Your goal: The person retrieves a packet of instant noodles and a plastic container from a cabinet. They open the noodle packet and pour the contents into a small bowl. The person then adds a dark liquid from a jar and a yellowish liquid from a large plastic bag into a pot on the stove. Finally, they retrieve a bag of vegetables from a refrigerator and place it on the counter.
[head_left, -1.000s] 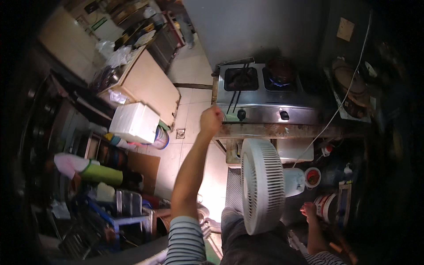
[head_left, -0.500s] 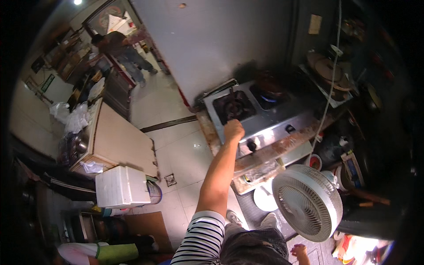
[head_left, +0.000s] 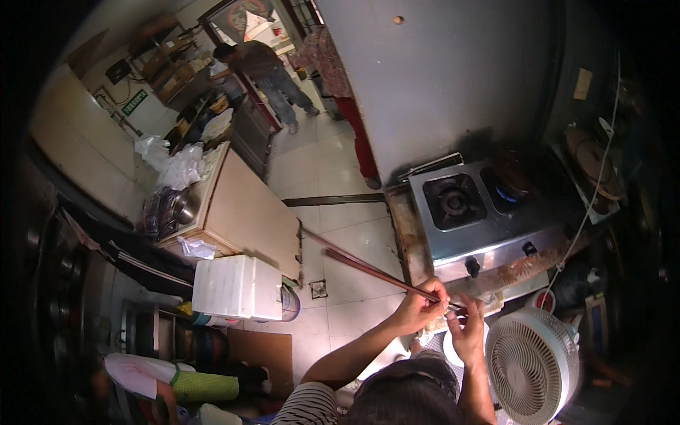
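Note:
My left hand [head_left: 418,309] is closed around a pair of long, thin brown chopsticks [head_left: 368,267], which slant away to the upper left over the floor. My right hand [head_left: 467,333] meets it at the near ends, its fingers bent around them; part of that grip is hidden. Both hands are in front of a steel two-burner gas stove [head_left: 453,248]. Nothing stands on its left burner [head_left: 453,202]. A blue flame [head_left: 505,195] burns at the right burner, under a dark pot [head_left: 513,170] that is hard to make out.
A white fan [head_left: 528,365] stands close to my right forearm. To the left are a white foam box [head_left: 237,287] and a cream cabinet [head_left: 248,216]. One person [head_left: 265,71] bends at a far counter, another in red [head_left: 358,134] is by the wall, and a third [head_left: 170,379] is at lower left.
My left hand has drawn back from the left burner and now shows the chopsticks. My right hand has come up to meet it. The view has shifted, and a person in red has appeared.

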`<action>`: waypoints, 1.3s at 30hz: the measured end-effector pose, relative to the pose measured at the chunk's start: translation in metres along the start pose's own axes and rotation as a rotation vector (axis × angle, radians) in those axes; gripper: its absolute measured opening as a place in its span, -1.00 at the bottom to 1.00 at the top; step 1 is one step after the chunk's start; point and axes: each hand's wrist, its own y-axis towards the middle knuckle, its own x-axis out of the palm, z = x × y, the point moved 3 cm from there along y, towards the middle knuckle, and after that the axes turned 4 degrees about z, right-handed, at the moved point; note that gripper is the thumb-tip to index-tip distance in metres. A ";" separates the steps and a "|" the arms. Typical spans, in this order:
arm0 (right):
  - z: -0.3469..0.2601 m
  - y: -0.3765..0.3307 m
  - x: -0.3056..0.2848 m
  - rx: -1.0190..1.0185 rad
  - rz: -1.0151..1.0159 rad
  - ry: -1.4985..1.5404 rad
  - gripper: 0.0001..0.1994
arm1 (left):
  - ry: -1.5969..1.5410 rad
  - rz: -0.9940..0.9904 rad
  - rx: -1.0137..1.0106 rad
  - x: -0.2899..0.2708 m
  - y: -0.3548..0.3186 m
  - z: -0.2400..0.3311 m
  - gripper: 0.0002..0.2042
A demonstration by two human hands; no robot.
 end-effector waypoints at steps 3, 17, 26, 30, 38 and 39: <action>0.008 0.029 0.010 -0.349 -0.042 -0.216 -0.71 | 0.018 -0.018 -0.016 -0.022 0.015 0.011 -0.85; 0.045 0.066 -0.008 0.055 -0.335 0.301 -0.58 | 0.282 -0.107 -0.092 -0.104 0.120 0.114 -0.83; 0.015 0.090 -0.015 -0.112 0.134 0.494 -0.68 | 0.362 -0.141 -0.021 -0.126 0.179 0.163 -0.74; 0.053 0.069 -0.036 -0.006 0.425 0.235 -0.76 | 0.193 0.332 0.038 -0.140 0.214 0.162 -0.76; 0.078 0.035 -0.007 0.274 0.301 0.205 -0.83 | 0.340 0.134 0.290 -0.049 0.338 0.106 -0.83; 0.069 0.033 -0.007 0.280 0.317 0.174 -0.84 | 0.407 0.104 0.297 -0.036 0.351 0.097 -0.83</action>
